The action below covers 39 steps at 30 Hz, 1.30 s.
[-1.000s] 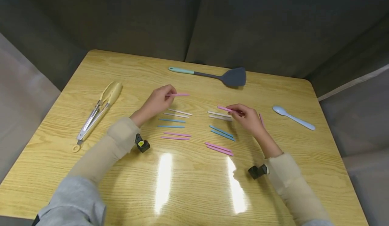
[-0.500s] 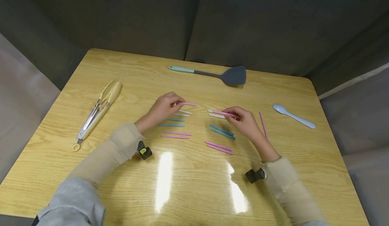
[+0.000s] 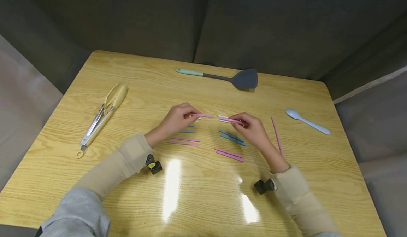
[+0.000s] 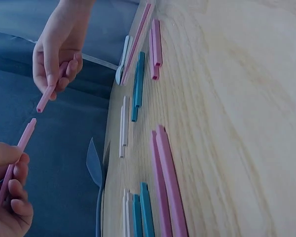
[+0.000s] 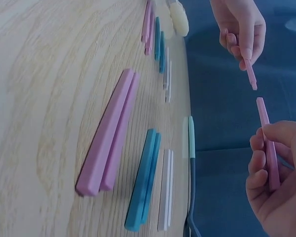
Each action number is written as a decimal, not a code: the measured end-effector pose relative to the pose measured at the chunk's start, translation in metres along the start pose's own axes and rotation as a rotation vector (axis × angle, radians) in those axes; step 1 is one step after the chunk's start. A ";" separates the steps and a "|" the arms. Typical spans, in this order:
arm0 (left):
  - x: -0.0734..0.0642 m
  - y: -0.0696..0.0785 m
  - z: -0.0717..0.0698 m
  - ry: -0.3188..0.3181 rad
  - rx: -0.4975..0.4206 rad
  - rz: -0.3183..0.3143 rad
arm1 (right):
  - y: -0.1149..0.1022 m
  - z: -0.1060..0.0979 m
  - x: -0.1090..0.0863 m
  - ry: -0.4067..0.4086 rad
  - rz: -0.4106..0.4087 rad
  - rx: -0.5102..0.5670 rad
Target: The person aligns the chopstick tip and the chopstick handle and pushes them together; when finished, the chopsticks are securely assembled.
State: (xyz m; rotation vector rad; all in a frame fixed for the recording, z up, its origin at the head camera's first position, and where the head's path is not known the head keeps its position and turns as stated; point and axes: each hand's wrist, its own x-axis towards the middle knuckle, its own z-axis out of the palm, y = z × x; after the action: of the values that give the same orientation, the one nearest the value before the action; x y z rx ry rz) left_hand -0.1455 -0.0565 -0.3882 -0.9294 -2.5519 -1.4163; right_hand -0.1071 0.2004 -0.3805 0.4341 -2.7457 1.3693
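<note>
My left hand [image 3: 179, 118] pinches a pink chopstick half [image 3: 207, 115] with a narrowed plug at its tip. Opposite it, my right hand [image 3: 255, 131] grips another pink chopstick half [image 5: 264, 116], whose facing end shows a square hole in the left wrist view. Both pieces are held above the table, ends pointing at each other with a small gap between. Below lie pairs of loose halves: white [image 5: 166, 190], blue [image 3: 233, 138] and pink [image 3: 229, 155] on the right, and blue [image 4: 146, 210] and pink [image 3: 184, 144] on the left, with white ones partly hidden.
One long pink chopstick [image 3: 277, 136] lies right of my right hand, near a light blue spoon [image 3: 306, 122]. Tongs [image 3: 103, 118] rest at the left of the wooden table [image 3: 136, 201]. A dark turner [image 3: 245, 79] with a green handle lies along the back.
Both hands have come lower and closer together. My left hand has moved right and toward me with its piece; my right has moved slightly left. The gap between the two pieces has narrowed.
</note>
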 end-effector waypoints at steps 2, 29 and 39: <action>0.000 0.001 0.001 0.003 -0.009 0.010 | 0.002 0.002 0.001 0.002 -0.014 -0.007; -0.001 0.006 0.006 0.055 -0.001 0.044 | -0.012 0.004 0.004 0.040 -0.075 -0.108; -0.002 0.009 0.005 0.064 0.001 0.063 | -0.013 0.005 0.004 0.050 -0.088 -0.103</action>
State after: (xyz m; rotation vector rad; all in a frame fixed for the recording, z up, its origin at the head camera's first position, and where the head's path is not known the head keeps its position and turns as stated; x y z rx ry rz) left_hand -0.1375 -0.0498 -0.3848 -0.9401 -2.4548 -1.4043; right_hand -0.1072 0.1882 -0.3733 0.5010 -2.7067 1.1966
